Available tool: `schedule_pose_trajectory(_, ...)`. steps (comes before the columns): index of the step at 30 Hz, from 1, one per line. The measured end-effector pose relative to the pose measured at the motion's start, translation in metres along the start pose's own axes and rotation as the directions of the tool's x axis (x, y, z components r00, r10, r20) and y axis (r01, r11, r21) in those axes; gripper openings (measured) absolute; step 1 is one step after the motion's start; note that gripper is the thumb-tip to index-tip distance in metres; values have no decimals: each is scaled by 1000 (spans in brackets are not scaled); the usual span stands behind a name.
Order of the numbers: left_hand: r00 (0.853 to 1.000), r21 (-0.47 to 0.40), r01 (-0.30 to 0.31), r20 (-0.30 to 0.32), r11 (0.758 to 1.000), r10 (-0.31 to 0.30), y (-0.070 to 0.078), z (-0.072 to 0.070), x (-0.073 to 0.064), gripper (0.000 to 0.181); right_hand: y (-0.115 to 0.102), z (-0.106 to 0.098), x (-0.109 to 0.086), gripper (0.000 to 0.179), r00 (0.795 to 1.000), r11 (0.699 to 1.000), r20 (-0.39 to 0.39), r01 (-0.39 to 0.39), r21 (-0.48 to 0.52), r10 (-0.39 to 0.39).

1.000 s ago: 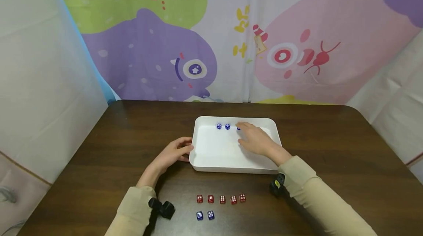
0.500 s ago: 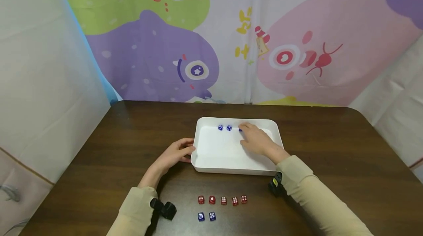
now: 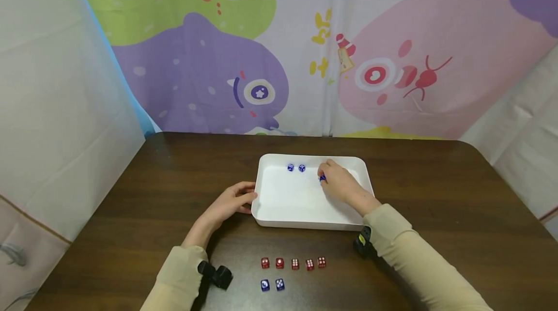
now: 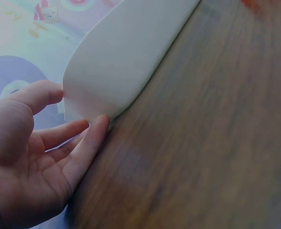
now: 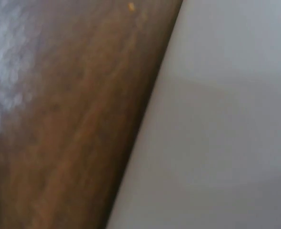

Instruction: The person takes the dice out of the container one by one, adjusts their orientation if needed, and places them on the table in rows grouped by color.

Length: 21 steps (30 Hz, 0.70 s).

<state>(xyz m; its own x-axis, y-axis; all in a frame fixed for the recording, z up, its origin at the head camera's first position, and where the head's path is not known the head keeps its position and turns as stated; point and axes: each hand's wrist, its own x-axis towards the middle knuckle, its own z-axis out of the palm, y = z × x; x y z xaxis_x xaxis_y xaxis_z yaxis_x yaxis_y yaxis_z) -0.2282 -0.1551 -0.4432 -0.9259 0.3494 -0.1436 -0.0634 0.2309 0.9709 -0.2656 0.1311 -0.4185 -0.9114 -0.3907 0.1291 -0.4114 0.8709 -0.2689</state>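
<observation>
A shallow white tray [image 3: 285, 199] lies on the dark wooden table. My left hand [image 3: 227, 203] holds its left side, thumb [image 4: 45, 94] at the rim and fingertips against the outer wall, as the left wrist view shows. Inside the tray, my right hand [image 3: 342, 186] pinches a blue die [image 3: 322, 178] between thumb and fingers, partly covering it. Left of it, two more blue dice [image 3: 296, 168] lie along the tray's back wall. The right wrist view has only the tray wall [image 5: 216, 129] and table, without the hand.
In front of the tray, several red dice [image 3: 295, 264] form a row on the table [image 3: 436, 214]. Nearer me, two blue dice [image 3: 272, 285] sit below the row's left end. Behind the table hangs a cartoon-print curtain [image 3: 196, 83].
My right fingers have closed on the blue die at the back wall and drawn it slightly toward me and to the right. My left hand stays at the tray's side.
</observation>
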Motion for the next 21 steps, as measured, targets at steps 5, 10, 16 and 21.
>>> schedule_pose_trajectory(5, 1000, 2, 6, 15, 1000, -6, 14, 3, -8, 46, 1, 0, 0, 12, 1000, 1000, -1, -3, 4, 3)
schedule_pose_trajectory(10, 1000, 3, 7, 12, 1000, -7, 14, 3, -7, 46, 2, 0, -1, 10, 1000, 1000, 3, 6, -1, -6)
schedule_pose_trajectory(16, 1000, 5, 6, -1, 1000, -6, -3, 1, 1, 45, -3, 0, -5, 10, 1000, 999, 27, -13, 32, 12)
schedule_pose_trajectory(21, 1000, 2, 1, -16, 1000, -1, -4, 1, 2, 45, -10, -1, -9, 8, 1000, 998, 21, -21, 59, 20)
